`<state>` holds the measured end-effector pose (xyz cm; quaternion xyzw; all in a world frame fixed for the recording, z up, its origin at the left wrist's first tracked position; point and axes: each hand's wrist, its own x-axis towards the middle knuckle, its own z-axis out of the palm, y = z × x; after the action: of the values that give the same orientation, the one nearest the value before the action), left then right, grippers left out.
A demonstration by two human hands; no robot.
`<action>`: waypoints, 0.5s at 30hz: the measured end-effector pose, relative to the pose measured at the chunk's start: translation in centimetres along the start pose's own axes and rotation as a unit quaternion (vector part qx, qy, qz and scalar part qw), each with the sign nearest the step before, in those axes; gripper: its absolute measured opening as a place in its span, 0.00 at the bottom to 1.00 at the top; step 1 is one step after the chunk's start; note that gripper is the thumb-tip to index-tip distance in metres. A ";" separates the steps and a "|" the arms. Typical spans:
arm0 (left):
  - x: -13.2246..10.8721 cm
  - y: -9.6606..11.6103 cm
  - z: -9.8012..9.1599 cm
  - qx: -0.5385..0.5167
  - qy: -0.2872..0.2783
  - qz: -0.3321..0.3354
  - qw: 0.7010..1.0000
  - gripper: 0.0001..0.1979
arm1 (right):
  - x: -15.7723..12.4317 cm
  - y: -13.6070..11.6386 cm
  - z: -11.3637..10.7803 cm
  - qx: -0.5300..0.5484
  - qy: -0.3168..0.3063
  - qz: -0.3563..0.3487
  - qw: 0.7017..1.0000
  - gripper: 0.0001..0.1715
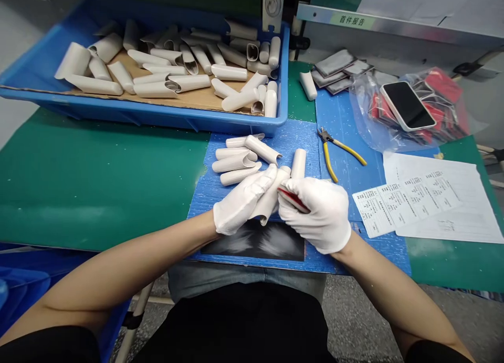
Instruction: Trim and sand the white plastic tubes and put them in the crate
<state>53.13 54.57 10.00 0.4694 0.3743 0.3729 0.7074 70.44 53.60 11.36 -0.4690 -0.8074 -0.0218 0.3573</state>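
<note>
Both my hands wear white gloves and meet over the blue mat point(299, 142). My left hand point(241, 201) is closed around a cream plastic tube piece point(271, 199), holding it tilted. My right hand point(318, 211) is closed on a thin red tool point(292, 199) whose tip touches the side of that piece. Just beyond my hands lie several more cream pieces in a small pile point(240, 158), and one stands apart point(298, 163).
A blue tray point(157, 116) at the back holds many cream pieces on cardboard. Yellow-handled pliers point(334, 153) lie right of my hands. Further right are printed papers point(429, 200), a phone point(407, 105) on a plastic bag of red items, and grey pads point(338, 69).
</note>
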 end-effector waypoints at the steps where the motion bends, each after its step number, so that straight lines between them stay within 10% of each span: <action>1: 0.0 0.0 0.0 -0.007 -0.008 -0.005 1.000 0.22 | 0.0 -0.1 0.0 0.000 0.000 0.005 1.000 0.13; 15: 0.4 -0.9 -0.4 0.053 0.048 0.033 0.997 0.25 | -0.3 -0.1 0.0 0.011 -0.001 0.001 1.000 0.14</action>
<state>53.13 54.79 8.95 0.4999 0.4113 0.3980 0.6500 70.44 53.37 11.19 -0.4657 -0.8073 -0.0121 0.3622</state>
